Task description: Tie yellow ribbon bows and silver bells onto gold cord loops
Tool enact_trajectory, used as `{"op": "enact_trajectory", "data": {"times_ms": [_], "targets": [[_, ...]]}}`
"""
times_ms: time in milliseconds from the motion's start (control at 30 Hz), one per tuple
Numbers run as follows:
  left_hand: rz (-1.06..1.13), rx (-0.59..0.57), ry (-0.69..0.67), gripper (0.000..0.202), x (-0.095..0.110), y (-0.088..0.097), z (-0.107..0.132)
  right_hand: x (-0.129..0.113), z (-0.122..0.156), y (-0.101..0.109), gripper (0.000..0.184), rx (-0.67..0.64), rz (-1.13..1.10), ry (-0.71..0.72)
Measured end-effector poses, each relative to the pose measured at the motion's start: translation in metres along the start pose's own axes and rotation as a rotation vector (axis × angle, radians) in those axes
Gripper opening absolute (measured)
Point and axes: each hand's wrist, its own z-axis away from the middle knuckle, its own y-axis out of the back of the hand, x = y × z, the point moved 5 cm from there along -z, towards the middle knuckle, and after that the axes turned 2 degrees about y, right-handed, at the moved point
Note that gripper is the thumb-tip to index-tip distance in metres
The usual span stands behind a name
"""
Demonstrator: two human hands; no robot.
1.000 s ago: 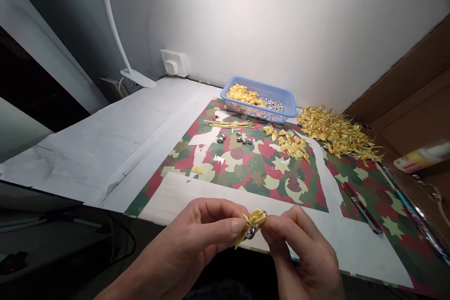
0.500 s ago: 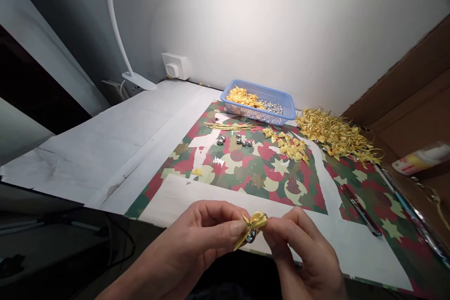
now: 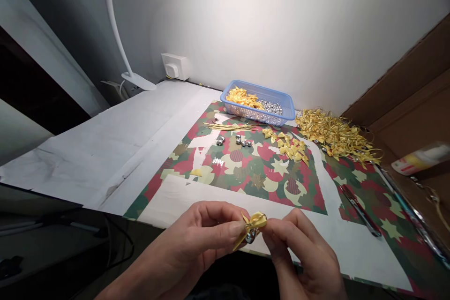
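Observation:
Near the table's front edge my left hand (image 3: 207, 234) pinches a yellow ribbon bow (image 3: 258, 221) by its left side, thumb on top. A shiny silver bell (image 3: 251, 236) hangs at the underside of the bow's middle. My right hand (image 3: 304, 248) is closed at the bow's right side, thumb and forefinger pressed together; the fingertips hide what they pinch there. Beyond the hands lie several loose yellow bows (image 3: 293, 149), a few silver bells (image 3: 243, 142) and a bundle of thin gold ties (image 3: 232, 127).
A blue basket (image 3: 258, 83) with bows and bells stands against the wall. To its right is a heap of finished-looking bows with ties (image 3: 333, 133). Tweezers (image 3: 360, 211) lie at the right, near a white bottle (image 3: 420, 158). A lamp (image 3: 138, 80) is clamped at the left.
Both hands keep almost the same place around the bow. The bow has tilted very slightly between the fingers; nothing else has visibly moved.

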Motion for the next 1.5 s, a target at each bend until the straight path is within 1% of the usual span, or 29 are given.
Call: {"op": "enact_trajectory", "data": {"times_ms": [200, 433, 633, 733, 900, 967, 1067, 1200, 1333, 1400, 1500], "targets": [[0.024, -0.024, 0.023, 0.009, -0.001, -0.002, 0.001, 0.003, 0.002, -0.001, 0.017, -0.01, -0.016, 0.013], [0.029, -0.054, 0.021, 0.009, 0.0, -0.003, 0.0, 0.004, 0.002, -0.002, 0.018, -0.004, -0.055, -0.028], [0.001, -0.051, 0.025, 0.011, 0.0, -0.001, 0.0, 0.003, 0.002, -0.003, 0.016, -0.049, -0.075, -0.062], [0.021, -0.058, 0.021, 0.01, 0.0, -0.001, 0.0, 0.004, 0.003, -0.004, 0.017, -0.057, -0.081, -0.085], [0.048, -0.076, 0.038, 0.01, -0.001, -0.001, -0.001, 0.006, 0.004, -0.006, 0.018, -0.024, -0.125, -0.126], [0.048, -0.081, 0.041, 0.01, -0.002, 0.0, 0.0, 0.006, 0.004, -0.006, 0.018, -0.03, -0.137, -0.142], [0.001, -0.052, -0.031, 0.011, 0.0, 0.0, 0.002, 0.006, 0.004, -0.007, 0.019, -0.043, -0.113, -0.141], [-0.194, 0.011, -0.189, 0.012, 0.006, 0.0, 0.006, 0.004, 0.003, -0.004, 0.019, -0.003, -0.047, -0.112], [-0.356, 0.071, -0.292, 0.015, 0.011, -0.001, 0.008, 0.002, 0.004, -0.004, 0.016, -0.002, 0.006, -0.062], [-0.364, 0.075, -0.284, 0.018, 0.011, 0.0, 0.008, 0.002, 0.004, -0.003, 0.015, -0.003, 0.01, -0.044], [-0.259, 0.008, -0.188, 0.018, 0.004, -0.001, 0.006, 0.001, 0.003, -0.002, 0.017, -0.006, -0.002, -0.04]]}}
